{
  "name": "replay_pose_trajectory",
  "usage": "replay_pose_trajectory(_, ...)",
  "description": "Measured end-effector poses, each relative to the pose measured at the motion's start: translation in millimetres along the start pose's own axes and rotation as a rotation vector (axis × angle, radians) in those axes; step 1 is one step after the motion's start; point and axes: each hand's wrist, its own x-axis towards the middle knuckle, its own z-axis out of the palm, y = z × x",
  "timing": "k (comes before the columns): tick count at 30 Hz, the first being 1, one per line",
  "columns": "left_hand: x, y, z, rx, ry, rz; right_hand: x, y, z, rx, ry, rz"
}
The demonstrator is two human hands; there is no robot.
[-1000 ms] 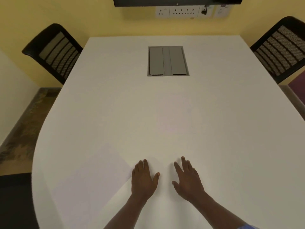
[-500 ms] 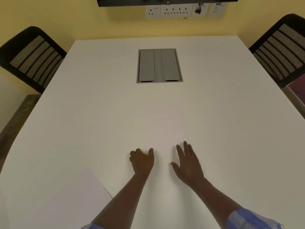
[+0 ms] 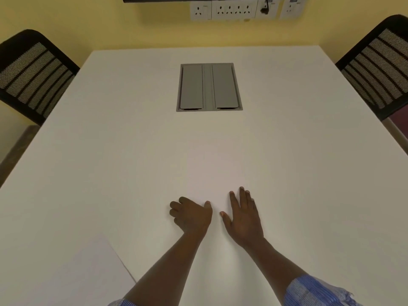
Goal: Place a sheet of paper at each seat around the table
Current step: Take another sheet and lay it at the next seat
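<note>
Left hand (image 3: 191,216) fingers curled under

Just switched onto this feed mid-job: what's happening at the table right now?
A person leans over the white table with both hands out in front. The left hand has its fingers curled, the right hand lies flat; whether either presses a sheet is unclear, white on white. One sheet of paper lies at the near left. No paper shows by the two chairs.
</note>
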Motion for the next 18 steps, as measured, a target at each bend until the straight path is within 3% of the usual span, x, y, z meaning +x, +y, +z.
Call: replay_pose_trajectory(18,12,27,-13,-0.302,-0.204,-0.186,-4,3,18,0.018,0.164,-0.021)
